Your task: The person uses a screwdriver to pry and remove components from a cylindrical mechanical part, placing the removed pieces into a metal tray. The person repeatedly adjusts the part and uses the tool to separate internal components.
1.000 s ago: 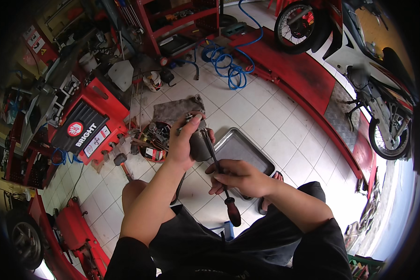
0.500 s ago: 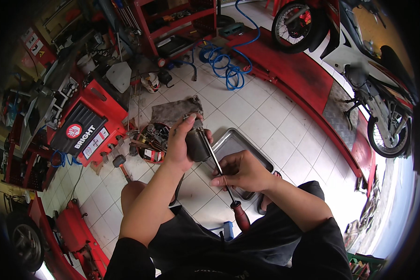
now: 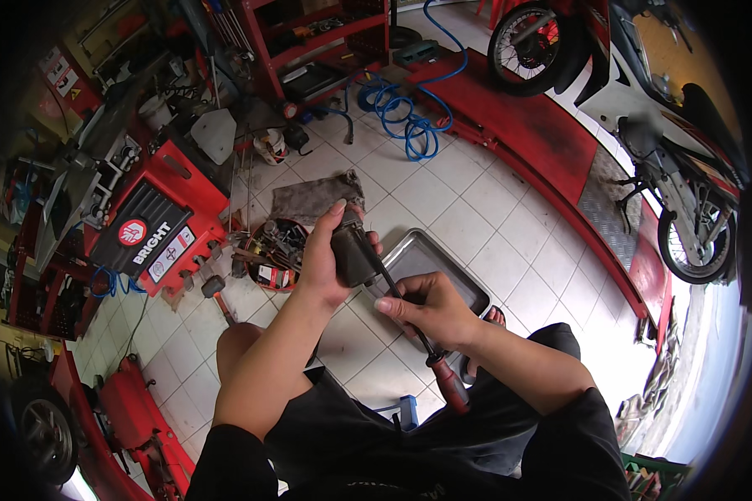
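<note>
My left hand [image 3: 319, 260] is wrapped around a dark, roughly cylindrical metal part [image 3: 355, 257] with a lighter fitting at its top, held up in front of me. A screwdriver [image 3: 449, 386] with a red and black handle slants across from lower right to the part. Its long shaft is pinched between the thumb and fingers of my right hand [image 3: 430, 311], while the handle hangs free below. The shaft's upper end lies along the part's right side; its tip is hard to make out. Beneath my hands a grey metal tray [image 3: 476, 284] rests on the tiled floor.
Left of my hands stands a round container of tools [image 3: 280, 259], near a grey rag [image 3: 313, 199] and a hammer [image 3: 217, 292]. A red machine [image 3: 163, 225] is farther left. Blue hose [image 3: 405, 125] coils ahead, beside a red ramp [image 3: 510, 117] carrying a motorcycle [image 3: 635, 125].
The screwdriver's handle has swung to the right and slightly up, and its shaft is turned with it. My right hand shifted slightly; the left still grips the metal part.
</note>
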Tool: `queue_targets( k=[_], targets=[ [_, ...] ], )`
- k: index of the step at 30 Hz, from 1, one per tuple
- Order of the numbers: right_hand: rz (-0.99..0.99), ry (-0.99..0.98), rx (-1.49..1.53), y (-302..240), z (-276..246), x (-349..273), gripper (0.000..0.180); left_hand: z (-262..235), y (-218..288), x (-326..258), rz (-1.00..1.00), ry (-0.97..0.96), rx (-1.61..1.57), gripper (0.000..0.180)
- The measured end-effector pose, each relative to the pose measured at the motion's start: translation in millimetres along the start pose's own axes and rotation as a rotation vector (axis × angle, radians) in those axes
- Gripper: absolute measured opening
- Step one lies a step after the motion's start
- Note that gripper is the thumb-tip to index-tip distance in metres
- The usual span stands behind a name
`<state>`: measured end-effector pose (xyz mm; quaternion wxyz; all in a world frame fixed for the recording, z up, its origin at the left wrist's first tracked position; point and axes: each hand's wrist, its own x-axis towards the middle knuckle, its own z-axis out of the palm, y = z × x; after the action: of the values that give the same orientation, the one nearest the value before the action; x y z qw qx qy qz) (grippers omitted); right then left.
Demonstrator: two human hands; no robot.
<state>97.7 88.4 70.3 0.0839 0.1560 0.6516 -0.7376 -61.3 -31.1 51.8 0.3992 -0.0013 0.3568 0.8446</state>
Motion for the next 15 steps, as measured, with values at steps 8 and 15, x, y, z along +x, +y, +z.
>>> queue_targets(
  k=[8,15],
  targets=[
    [0.05,-0.185,0.569,8,-4,4,0.038,-3,-4,5,-0.013,0.038,-0.032,0.038],
    [0.11,-0.152,0.38,-7,-5,-5,0.035,-3,0,4,0.025,0.008,0.049,0.036]
  ],
)
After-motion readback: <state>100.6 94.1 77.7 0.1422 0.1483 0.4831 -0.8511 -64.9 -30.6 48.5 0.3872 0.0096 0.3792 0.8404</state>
